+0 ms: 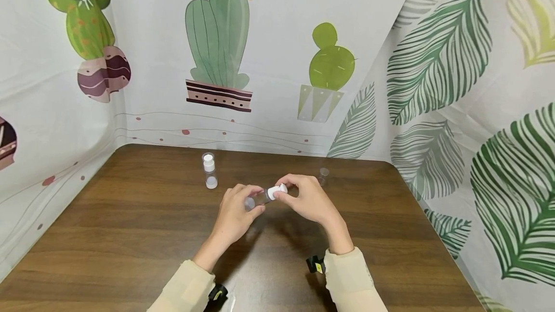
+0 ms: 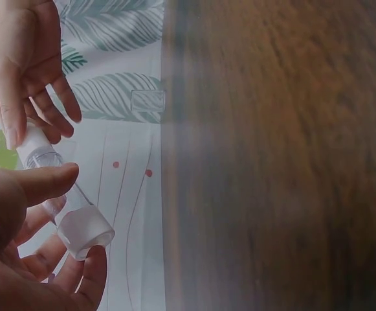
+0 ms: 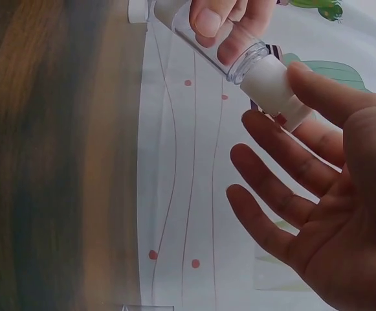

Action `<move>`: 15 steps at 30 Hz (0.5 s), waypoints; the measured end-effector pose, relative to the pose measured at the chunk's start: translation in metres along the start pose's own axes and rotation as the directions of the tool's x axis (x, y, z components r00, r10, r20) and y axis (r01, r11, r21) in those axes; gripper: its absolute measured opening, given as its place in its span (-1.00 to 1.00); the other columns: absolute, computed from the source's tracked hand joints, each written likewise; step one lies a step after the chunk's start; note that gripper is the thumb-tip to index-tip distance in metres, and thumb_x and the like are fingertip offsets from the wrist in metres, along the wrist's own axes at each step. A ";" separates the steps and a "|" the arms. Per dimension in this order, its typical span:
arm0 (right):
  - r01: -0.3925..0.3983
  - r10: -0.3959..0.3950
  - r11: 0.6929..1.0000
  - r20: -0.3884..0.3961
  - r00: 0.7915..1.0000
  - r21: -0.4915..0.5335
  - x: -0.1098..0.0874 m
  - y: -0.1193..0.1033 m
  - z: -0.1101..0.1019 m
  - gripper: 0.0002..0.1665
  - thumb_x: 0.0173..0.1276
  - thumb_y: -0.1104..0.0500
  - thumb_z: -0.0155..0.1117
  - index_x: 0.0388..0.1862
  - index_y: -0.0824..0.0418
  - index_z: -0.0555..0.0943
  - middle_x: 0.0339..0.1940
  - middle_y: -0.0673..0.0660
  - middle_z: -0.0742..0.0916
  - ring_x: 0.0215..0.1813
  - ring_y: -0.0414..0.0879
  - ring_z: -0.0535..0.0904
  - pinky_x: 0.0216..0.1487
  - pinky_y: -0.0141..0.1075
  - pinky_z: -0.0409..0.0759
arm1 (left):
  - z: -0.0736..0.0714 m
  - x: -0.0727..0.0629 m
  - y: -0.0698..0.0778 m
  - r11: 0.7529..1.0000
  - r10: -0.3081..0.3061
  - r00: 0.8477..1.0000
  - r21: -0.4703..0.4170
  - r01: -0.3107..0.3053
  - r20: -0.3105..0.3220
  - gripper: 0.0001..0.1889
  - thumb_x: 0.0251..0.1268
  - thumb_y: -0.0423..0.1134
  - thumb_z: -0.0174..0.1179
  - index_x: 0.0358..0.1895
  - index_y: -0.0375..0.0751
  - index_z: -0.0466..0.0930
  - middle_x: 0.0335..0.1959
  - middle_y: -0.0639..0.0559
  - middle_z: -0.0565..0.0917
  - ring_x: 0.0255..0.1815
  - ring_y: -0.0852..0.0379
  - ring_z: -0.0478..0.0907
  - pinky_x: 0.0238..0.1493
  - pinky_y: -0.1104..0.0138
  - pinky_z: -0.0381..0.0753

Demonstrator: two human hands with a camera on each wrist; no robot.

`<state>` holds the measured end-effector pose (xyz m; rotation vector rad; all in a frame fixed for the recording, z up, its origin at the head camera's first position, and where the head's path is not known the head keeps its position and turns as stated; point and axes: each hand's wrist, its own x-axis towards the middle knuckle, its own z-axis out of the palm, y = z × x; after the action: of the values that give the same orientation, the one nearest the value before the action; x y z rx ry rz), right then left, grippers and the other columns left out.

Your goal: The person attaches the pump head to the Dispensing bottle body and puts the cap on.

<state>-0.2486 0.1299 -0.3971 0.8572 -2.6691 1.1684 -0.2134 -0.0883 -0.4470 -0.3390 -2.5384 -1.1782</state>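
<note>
Between left hand (image 1: 236, 211) and right hand (image 1: 308, 197), head view: clear bottle (image 1: 260, 199), tilted, held above wooden table (image 1: 130, 244). Gripped by the left round the clear body, pinched by the right at the white top (image 1: 276, 191). Beyond and left of the grip: second bottle (image 1: 210, 172), upright on the table, apart from both hands. Just past the right hand: clear cap (image 1: 323, 175), partly hidden. Behind it all: white backdrop (image 1: 277, 61) with cacti and leaves.

Left wrist view: left thumb (image 2: 52, 181) across the bottle body, left fingertips (image 2: 96, 259) against its white base (image 2: 86, 233). At the other end, right thumb and fingers on the white top.

Right wrist view: white top against the threaded neck (image 3: 247, 63); screwed or just seated, cannot tell. Below the pinch: lower right fingers (image 3: 272, 172), loosely extended, clear of the bottle.
</note>
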 end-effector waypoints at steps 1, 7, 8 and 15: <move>-0.007 0.007 1.000 0.001 1.000 0.003 0.000 0.000 0.000 -0.88 0.42 0.11 0.53 -0.12 0.06 0.77 -0.28 -0.15 0.77 -0.21 -0.22 0.68 -0.10 -0.24 0.66 | 0.000 0.000 0.000 1.000 0.000 1.000 0.000 0.000 0.000 -0.59 0.11 -0.30 0.63 0.06 -0.08 0.77 -0.07 -0.01 0.74 -0.01 -0.06 0.54 0.03 0.07 0.46; -0.029 0.029 1.000 -0.002 1.000 -0.008 0.000 -0.001 0.001 -0.86 0.43 0.08 0.52 -0.12 0.08 0.76 -0.32 -0.12 0.77 -0.27 -0.23 0.66 -0.15 -0.17 0.66 | 0.000 0.000 0.001 1.000 0.000 1.000 -0.003 0.000 0.000 -0.59 0.11 -0.30 0.63 0.05 -0.08 0.77 -0.07 -0.01 0.74 -0.01 -0.07 0.54 0.03 0.07 0.46; -0.030 0.030 0.999 -0.003 1.000 -0.010 0.000 -0.001 0.001 -0.84 0.43 0.07 0.52 -0.11 0.08 0.76 -0.31 -0.12 0.77 -0.27 -0.23 0.66 -0.14 -0.16 0.67 | 0.000 0.000 0.001 1.000 0.000 1.000 -0.005 0.000 -0.001 -0.59 0.11 -0.30 0.63 0.05 -0.08 0.77 -0.07 -0.02 0.74 -0.01 -0.07 0.54 0.03 0.06 0.46; -0.017 0.016 1.000 -0.010 1.000 -0.010 -0.001 0.001 -0.001 -0.57 0.37 0.01 0.57 0.16 0.07 0.71 -0.09 -0.08 0.77 -0.02 -0.15 0.69 0.10 -0.03 0.66 | 0.001 0.001 0.001 1.000 0.005 1.000 -0.006 -0.005 -0.003 -0.59 0.11 -0.31 0.62 0.06 -0.09 0.77 -0.06 -0.02 0.75 0.01 -0.08 0.55 0.05 0.05 0.47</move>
<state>-0.2481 0.1318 -0.3968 0.8272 -2.6769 1.1586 -0.2137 -0.0870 -0.4466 -0.3447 -2.5303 -1.1843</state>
